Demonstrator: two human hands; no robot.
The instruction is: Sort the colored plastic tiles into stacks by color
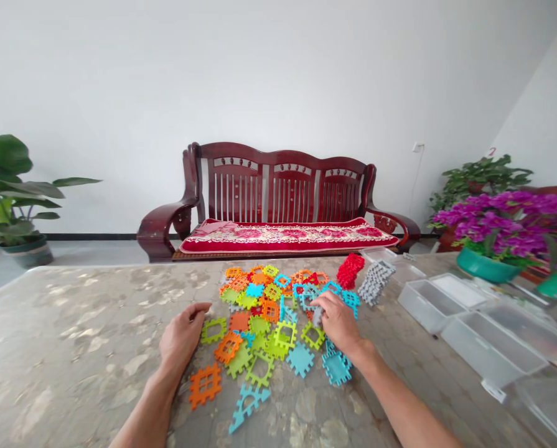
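Note:
A spread of plastic interlocking building pieces with toothed edges lies on the table, in orange, green, blue and red. My left hand [183,333] rests at the left side of the pile, its fingers curled in with nothing visible in them. Closest to it is a green square frame piece [213,331]. Over the right side of the pile, my right hand [338,322] pinches a grey interlocking piece [317,317], partly hidden by the fingers. Below that hand lie a blue square piece [337,367] and a solid light-blue piece [300,359]. A blue triangular piece [249,406] lies nearest me.
Behind the pile stand a red stack [350,270] and a grey stack [376,281] of pieces. Clear plastic boxes [430,308] and purple flowers in a green pot [487,266] occupy the right. A wooden bench [282,186] is beyond the patterned table [86,348].

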